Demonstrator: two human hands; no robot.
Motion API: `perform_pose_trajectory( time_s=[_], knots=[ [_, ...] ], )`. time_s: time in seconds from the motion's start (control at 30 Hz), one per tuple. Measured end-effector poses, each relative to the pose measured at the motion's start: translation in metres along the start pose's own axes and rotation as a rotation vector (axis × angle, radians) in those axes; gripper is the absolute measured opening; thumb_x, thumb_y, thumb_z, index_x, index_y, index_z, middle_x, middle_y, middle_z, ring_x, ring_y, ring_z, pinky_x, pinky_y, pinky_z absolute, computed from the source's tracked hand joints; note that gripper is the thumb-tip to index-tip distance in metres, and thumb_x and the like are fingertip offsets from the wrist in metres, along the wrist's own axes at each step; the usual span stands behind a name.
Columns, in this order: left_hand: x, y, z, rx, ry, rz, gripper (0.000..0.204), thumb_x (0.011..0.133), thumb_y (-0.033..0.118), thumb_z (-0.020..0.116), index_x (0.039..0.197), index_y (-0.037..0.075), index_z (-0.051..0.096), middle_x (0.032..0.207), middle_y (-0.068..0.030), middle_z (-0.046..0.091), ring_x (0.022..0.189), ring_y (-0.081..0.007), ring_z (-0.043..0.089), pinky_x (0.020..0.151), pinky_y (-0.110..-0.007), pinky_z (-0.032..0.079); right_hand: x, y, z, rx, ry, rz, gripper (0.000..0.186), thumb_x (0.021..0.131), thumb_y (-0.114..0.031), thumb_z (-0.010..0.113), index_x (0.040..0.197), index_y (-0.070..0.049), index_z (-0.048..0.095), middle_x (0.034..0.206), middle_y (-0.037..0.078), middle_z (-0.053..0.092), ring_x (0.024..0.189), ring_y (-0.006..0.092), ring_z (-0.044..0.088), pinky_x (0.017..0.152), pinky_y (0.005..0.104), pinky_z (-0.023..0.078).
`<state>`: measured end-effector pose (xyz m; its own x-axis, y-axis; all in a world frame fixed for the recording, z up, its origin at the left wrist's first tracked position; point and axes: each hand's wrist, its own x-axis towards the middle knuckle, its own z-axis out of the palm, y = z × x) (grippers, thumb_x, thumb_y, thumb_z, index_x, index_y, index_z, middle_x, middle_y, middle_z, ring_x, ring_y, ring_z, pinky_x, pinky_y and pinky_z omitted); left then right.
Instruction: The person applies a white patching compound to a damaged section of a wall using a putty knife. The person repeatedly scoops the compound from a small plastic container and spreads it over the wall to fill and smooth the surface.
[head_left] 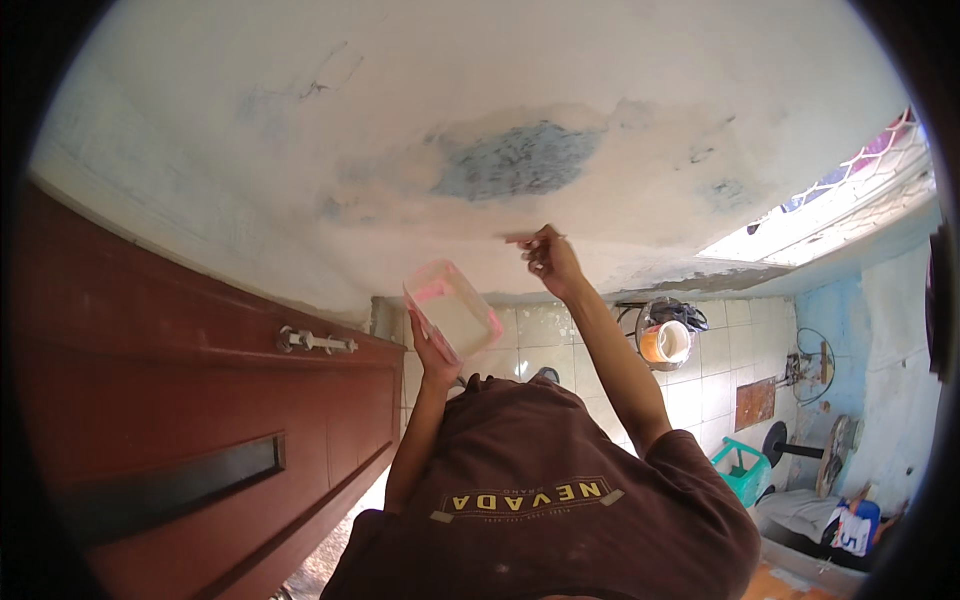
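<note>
My left hand [434,352] grips a see-through plastic tub [462,318] with pink patches from beneath and along its side. The tub is tilted, and pale material coats its inside. My right hand [550,262] is raised near the wall [400,225], its fingers curled. A thin flat tool [510,238] shows edge-on at those fingers; its exact kind cannot be made out. Just beyond that hand, a rough bluish-grey patch [520,160] stands out within the pale, smeared wall surface.
A brown door [200,400] with a metal handle [315,342] stands at left. On the tiled floor [545,335] is an orange-and-white bucket [665,345] beside a dark bag [685,313]. A green plastic stool [742,468] and a person [850,530] are at lower right. A meshed window opening [830,205] is at upper right.
</note>
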<state>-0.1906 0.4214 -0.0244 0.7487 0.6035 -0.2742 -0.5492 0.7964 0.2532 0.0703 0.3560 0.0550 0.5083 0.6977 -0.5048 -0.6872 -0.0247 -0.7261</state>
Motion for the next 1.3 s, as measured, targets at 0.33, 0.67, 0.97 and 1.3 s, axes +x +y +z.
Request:
perform_pose_trajectory(
  time_s=[0.33,0.67,0.97,1.3],
  knots=[
    [-0.016,-0.035,0.003,-0.008,0.062,0.076,0.067,0.097,0.066,0.040,0.148,0.023,0.038,0.144,-0.0024,0.048,0.132,-0.0270,0.049,0.109,-0.054,0.042,-0.064,-0.214,0.101,0.142,-0.310,-0.443,0.028,0.096,-0.024,0.048,0.089,0.000,0.060,0.099,0.015,0.068,0.069,0.0145,0.057,0.049,0.0215,0.040],
    [-0.015,-0.045,-0.015,-0.074,0.072,0.181,0.067,0.097,0.065,0.042,0.148,0.022,0.038,0.146,-0.0042,0.047,0.133,-0.0279,0.048,0.110,-0.056,0.040,-0.056,-0.048,0.036,0.213,-0.235,-0.028,0.015,0.091,-0.020,0.054,0.095,-0.006,0.058,0.078,0.006,0.060,0.064,0.0087,0.052,0.048,0.0185,0.036],
    [-0.020,-0.035,-0.008,-0.073,0.084,0.110,0.069,0.097,0.066,0.042,0.148,0.021,0.038,0.145,-0.0045,0.048,0.133,-0.0283,0.048,0.109,-0.055,0.041,0.037,-0.072,0.056,0.092,-0.373,-0.005,0.027,0.093,-0.022,0.047,0.092,-0.002,0.066,0.078,0.003,0.064,0.064,0.0097,0.054,0.047,0.0217,0.039],
    [-0.019,-0.005,-0.020,-0.026,0.007,0.123,0.067,0.098,0.064,0.041,0.150,0.022,0.036,0.144,-0.0032,0.048,0.132,-0.0261,0.048,0.110,-0.050,0.040,-0.117,-0.134,0.114,0.350,-0.390,-0.278,0.022,0.095,-0.020,0.048,0.087,-0.004,0.061,0.090,0.008,0.061,0.077,0.0142,0.056,0.056,0.0240,0.042]
  ],
)
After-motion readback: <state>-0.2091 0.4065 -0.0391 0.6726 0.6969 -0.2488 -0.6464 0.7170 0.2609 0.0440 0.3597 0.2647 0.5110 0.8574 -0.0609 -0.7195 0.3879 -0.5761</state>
